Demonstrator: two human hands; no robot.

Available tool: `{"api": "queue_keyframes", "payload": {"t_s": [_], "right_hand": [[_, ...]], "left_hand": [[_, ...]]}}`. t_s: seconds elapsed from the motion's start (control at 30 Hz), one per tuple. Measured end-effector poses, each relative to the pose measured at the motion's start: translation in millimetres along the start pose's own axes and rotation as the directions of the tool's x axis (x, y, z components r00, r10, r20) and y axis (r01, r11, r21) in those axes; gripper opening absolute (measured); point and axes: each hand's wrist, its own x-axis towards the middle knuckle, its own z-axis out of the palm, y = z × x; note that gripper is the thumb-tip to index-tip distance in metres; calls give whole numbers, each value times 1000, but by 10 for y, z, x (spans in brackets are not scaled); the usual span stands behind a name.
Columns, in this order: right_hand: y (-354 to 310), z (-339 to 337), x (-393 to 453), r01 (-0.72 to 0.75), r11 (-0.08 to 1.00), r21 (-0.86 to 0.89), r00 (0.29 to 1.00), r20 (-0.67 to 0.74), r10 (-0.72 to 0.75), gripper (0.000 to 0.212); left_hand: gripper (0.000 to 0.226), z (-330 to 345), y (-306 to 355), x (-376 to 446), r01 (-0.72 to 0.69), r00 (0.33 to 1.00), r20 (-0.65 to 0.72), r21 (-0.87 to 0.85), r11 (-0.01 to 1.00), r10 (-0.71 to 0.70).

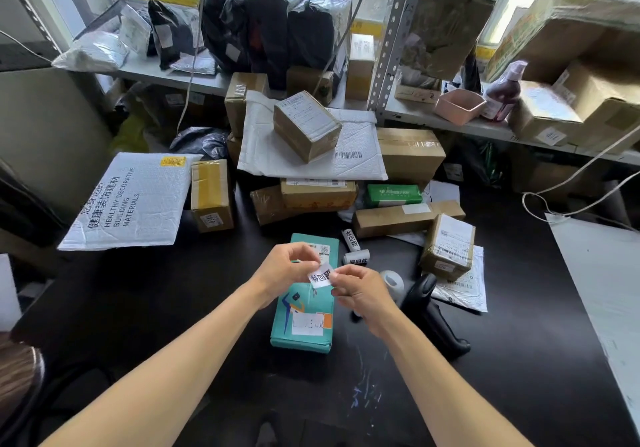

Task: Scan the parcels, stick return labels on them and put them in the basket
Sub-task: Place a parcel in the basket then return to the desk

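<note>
A teal parcel [304, 311] lies flat on the black table [166, 308] in front of me, with a white patch near its close end. Just above its far half, my left hand [285, 272] and my right hand [360, 291] both pinch a small white return label [321, 275] with black characters, one hand on each side. Two rolls of the same labels [353, 252] lie just beyond the parcel. A black handheld scanner [429, 304] rests on the table to the right of my right hand.
Cardboard boxes [306, 126] and white padded mailers [131, 201] are piled at the back of the table. A small labelled box [448, 246] sits right of the rolls. Shelves behind hold black bags, boxes and a pink tub [459, 105]. No basket is in view.
</note>
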Motion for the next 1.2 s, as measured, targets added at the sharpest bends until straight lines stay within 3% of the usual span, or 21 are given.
{"api": "queue_keyframes", "payload": {"t_s": [0.2, 0.27, 0.37, 0.43, 0.5, 0.6, 0.73, 0.83, 1.07, 1.2], "right_hand": [[214, 140, -78, 111, 991, -80, 985, -127, -121, 5], [269, 165, -89, 121, 984, -133, 977, -160, -142, 1], [310, 182, -88, 148, 966, -214, 969, -165, -185, 19], [316, 193, -91, 169, 953, -254, 964, -157, -212, 25], [326, 199, -92, 124, 957, -263, 968, -182, -175, 31], [389, 239, -122, 12, 993, -121, 993, -116, -26, 24], [473, 333, -164, 33, 999, -25, 994, -100, -35, 9], [469, 352, -190, 46, 996, -72, 992, -117, -54, 13], [487, 331, -230, 85, 985, -151, 993, -73, -97, 17], [548, 337, -248, 55, 989, -135, 995, -78, -66, 20]], "left_hand": [[22, 17, -174, -76, 87, 993, -92, 75, 993, -80], [29, 11, -191, -100, 121, 993, -22, 82, 989, -119], [45, 11, -191, -156, 200, 967, 139, 98, 975, -213], [46, 29, -200, -188, 230, 963, 117, 101, 968, -241], [42, 76, -220, -213, 258, 966, -2, -45, 965, -258], [36, 182, -281, -276, 255, 931, -148, -388, 886, -333], [31, 308, -382, -444, 246, 905, -178, -523, 816, -387], [17, 316, -440, -520, 278, 890, -201, -472, 837, -409], [10, 225, -399, -525, 351, 878, -301, -127, 928, -373], [11, 222, -438, -566, 357, 862, -309, -192, 914, -401]]}}
